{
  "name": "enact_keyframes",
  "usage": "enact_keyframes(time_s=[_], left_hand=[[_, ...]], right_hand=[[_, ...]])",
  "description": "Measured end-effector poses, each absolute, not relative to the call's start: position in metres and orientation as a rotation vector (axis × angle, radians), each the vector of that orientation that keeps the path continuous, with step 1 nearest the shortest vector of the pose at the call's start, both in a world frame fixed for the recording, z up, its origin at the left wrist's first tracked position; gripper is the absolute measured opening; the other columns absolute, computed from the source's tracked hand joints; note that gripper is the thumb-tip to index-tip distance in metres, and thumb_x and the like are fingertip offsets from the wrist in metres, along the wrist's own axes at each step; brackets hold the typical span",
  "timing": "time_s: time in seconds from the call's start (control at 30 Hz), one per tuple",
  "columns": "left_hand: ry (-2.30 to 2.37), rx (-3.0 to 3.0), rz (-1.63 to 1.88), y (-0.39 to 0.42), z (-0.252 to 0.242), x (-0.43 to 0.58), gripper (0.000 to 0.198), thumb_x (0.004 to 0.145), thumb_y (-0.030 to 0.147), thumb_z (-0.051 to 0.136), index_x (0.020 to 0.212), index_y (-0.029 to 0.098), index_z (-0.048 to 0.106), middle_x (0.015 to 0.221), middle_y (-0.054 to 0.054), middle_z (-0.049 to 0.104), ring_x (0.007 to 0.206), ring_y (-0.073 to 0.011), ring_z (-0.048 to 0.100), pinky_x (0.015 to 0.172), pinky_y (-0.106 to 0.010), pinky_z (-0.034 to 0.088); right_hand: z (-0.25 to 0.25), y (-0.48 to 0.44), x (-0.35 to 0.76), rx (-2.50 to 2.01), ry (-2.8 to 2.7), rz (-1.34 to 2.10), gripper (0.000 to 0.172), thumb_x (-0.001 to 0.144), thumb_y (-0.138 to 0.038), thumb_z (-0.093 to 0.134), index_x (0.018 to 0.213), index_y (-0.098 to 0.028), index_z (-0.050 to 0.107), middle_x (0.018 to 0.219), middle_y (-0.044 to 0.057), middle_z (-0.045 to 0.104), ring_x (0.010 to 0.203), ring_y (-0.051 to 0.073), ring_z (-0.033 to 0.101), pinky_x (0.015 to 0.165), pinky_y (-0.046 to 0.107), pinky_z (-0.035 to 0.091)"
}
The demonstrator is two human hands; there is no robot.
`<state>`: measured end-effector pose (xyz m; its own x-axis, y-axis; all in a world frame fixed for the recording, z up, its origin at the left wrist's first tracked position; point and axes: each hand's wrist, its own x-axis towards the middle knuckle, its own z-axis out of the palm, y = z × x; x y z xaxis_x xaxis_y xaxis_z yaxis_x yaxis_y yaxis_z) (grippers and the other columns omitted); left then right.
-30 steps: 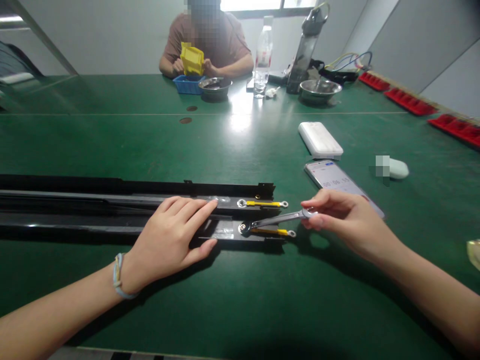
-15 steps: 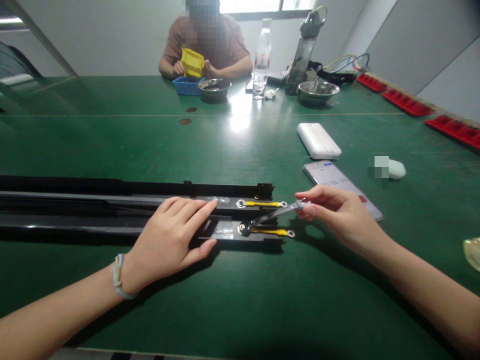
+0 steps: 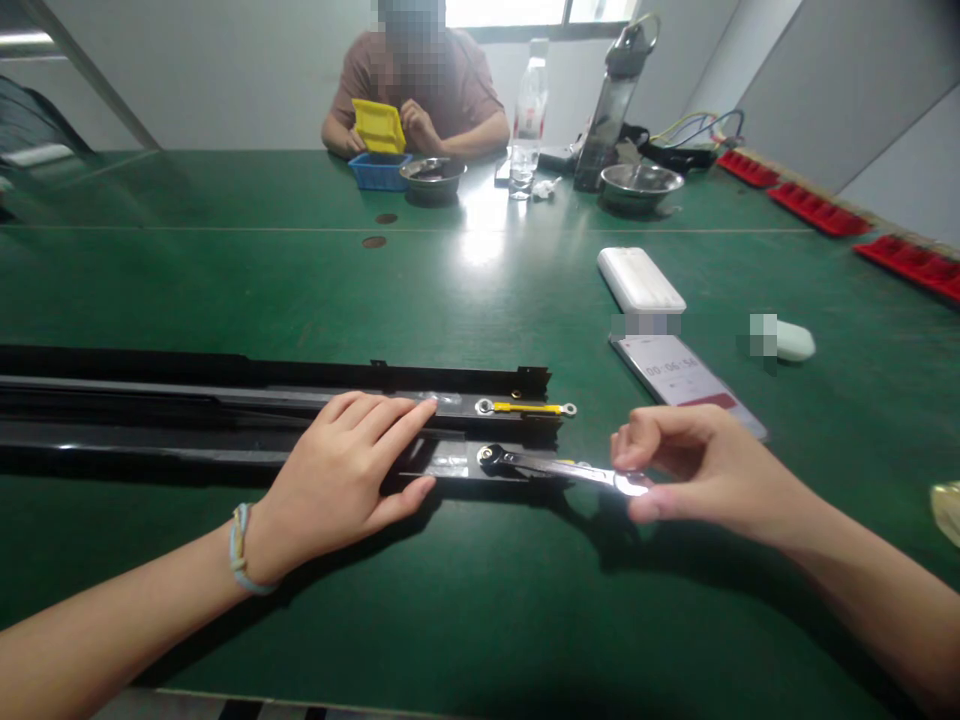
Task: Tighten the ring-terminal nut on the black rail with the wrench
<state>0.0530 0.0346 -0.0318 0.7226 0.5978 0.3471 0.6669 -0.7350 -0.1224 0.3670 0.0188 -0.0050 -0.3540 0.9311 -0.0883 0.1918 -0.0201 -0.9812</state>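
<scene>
My left hand (image 3: 341, 470) lies with outstretched fingers across two long black metal rails (image 3: 247, 455), pressing near their right ends. Between thumb and fingers, my right hand (image 3: 697, 465) pinches the far end of a wrench (image 3: 555, 466). The wrench's dark ring end sits over a nut on the nearer rail. A yellow ground wire (image 3: 529, 408) with ring terminals is fixed at one end to the farther rail, its other end jutting past the rail. A similar wire on the nearer rail is mostly hidden beneath the wrench. Clear tape shows on both rails beside my left fingertips.
Beyond my right hand lie a phone (image 3: 686, 375) with a running timer, a white power bank (image 3: 641, 280) and a pale rounded case (image 3: 793, 341). Across the green table, a person handles a yellow bin (image 3: 379, 125) over a blue bin (image 3: 381, 172). Metal bowls (image 3: 641, 185) and bottles stand there.
My right hand has swung the wrench's free end toward me and slightly right, while the ring end stays on the nut. My left hand stays on the rails. The person opposite has shifted a hand.
</scene>
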Motion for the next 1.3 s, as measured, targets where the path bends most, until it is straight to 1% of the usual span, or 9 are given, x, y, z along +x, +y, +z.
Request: enact_keyframes(time_s=[0.3, 0.47, 0.57, 0.7, 0.8, 0.9, 1.0, 1.13, 1.3], left_hand=[[-1.015, -2.683, -0.408, 0.034, -0.034, 0.053, 0.053, 0.087, 0.042, 0.049, 0.127, 0.007, 0.05, 0.112, -0.015, 0.063, 0.097, -0.0281, 0.056, 0.086, -0.044, 0.044], [-1.029, -2.686, -0.419, 0.03, -0.034, 0.053, 0.052, 0.087, 0.042, 0.049, 0.128, 0.01, 0.05, 0.113, -0.015, 0.063, 0.097, -0.0279, 0.057, 0.087, -0.044, 0.045], [-1.024, -2.686, -0.425, 0.028, -0.033, 0.055, 0.052, 0.087, 0.042, 0.049, 0.127, 0.008, 0.051, 0.112, -0.015, 0.063, 0.097, -0.0283, 0.057, 0.087, -0.044, 0.045], [-1.009, -2.687, -0.426, 0.027, -0.033, 0.056, 0.053, 0.087, 0.042, 0.05, 0.126, 0.006, 0.052, 0.111, -0.016, 0.063, 0.096, -0.0284, 0.057, 0.086, -0.044, 0.044], [-1.008, -2.693, -0.423, 0.027, -0.034, 0.056, 0.052, 0.087, 0.041, 0.05, 0.125, 0.006, 0.052, 0.111, -0.016, 0.063, 0.096, -0.0286, 0.057, 0.086, -0.044, 0.044], [-1.013, -2.692, -0.433, 0.028, -0.034, 0.055, 0.053, 0.086, 0.042, 0.05, 0.126, 0.007, 0.052, 0.111, -0.016, 0.063, 0.097, -0.0289, 0.057, 0.086, -0.044, 0.044], [-1.029, -2.693, -0.438, 0.029, -0.034, 0.054, 0.053, 0.086, 0.042, 0.05, 0.127, 0.009, 0.052, 0.112, -0.016, 0.063, 0.097, -0.0288, 0.058, 0.086, -0.044, 0.045], [-1.026, -2.689, -0.429, 0.03, -0.033, 0.053, 0.052, 0.086, 0.042, 0.05, 0.127, 0.009, 0.051, 0.112, -0.015, 0.063, 0.097, -0.0284, 0.057, 0.086, -0.044, 0.045], [-1.007, -2.68, -0.426, 0.03, -0.031, 0.049, 0.052, 0.087, 0.042, 0.05, 0.125, 0.007, 0.052, 0.111, -0.016, 0.063, 0.096, -0.0279, 0.057, 0.085, -0.043, 0.045]], right_hand=[[-0.006, 0.021, 0.371, -1.261, -1.602, 1.372, 0.024, 0.051, -0.027, 0.088, 0.062, -0.02, 0.068, 0.062, 0.001, 0.068, 0.057, 0.015, 0.062, 0.051, 0.024, 0.05], [-0.008, 0.025, 0.371, -1.342, -1.492, 1.312, 0.027, 0.052, -0.037, 0.087, 0.067, -0.022, 0.07, 0.067, 0.002, 0.071, 0.059, 0.018, 0.066, 0.053, 0.029, 0.053], [-0.01, 0.025, 0.37, -1.366, -1.459, 1.25, 0.026, 0.056, -0.04, 0.085, 0.071, -0.023, 0.071, 0.072, 0.003, 0.073, 0.061, 0.018, 0.066, 0.055, 0.032, 0.054], [-0.014, 0.024, 0.368, -1.397, -1.439, 1.169, 0.024, 0.062, -0.038, 0.082, 0.08, -0.024, 0.075, 0.074, 0.003, 0.074, 0.063, 0.018, 0.066, 0.056, 0.031, 0.053], [-0.015, 0.024, 0.367, -1.394, -1.41, 1.144, 0.024, 0.063, -0.036, 0.081, 0.083, -0.024, 0.076, 0.073, 0.002, 0.074, 0.062, 0.017, 0.066, 0.057, 0.03, 0.053], [-0.014, 0.025, 0.366, -1.393, -1.413, 1.145, 0.023, 0.062, -0.036, 0.082, 0.08, -0.024, 0.076, 0.073, 0.002, 0.074, 0.062, 0.017, 0.067, 0.057, 0.031, 0.054], [-0.011, 0.025, 0.368, -1.386, -1.434, 1.188, 0.021, 0.059, -0.036, 0.083, 0.072, -0.024, 0.074, 0.074, 0.003, 0.074, 0.061, 0.017, 0.066, 0.055, 0.03, 0.054], [-0.006, 0.019, 0.369, -1.323, -1.526, 1.273, 0.024, 0.053, -0.034, 0.087, 0.065, -0.022, 0.069, 0.066, 0.002, 0.071, 0.06, 0.018, 0.066, 0.054, 0.03, 0.054], [-0.004, 0.009, 0.364, -1.213, -1.635, 1.284, 0.022, 0.055, -0.027, 0.086, 0.063, -0.022, 0.067, 0.064, 0.001, 0.069, 0.058, 0.017, 0.063, 0.054, 0.028, 0.052]])
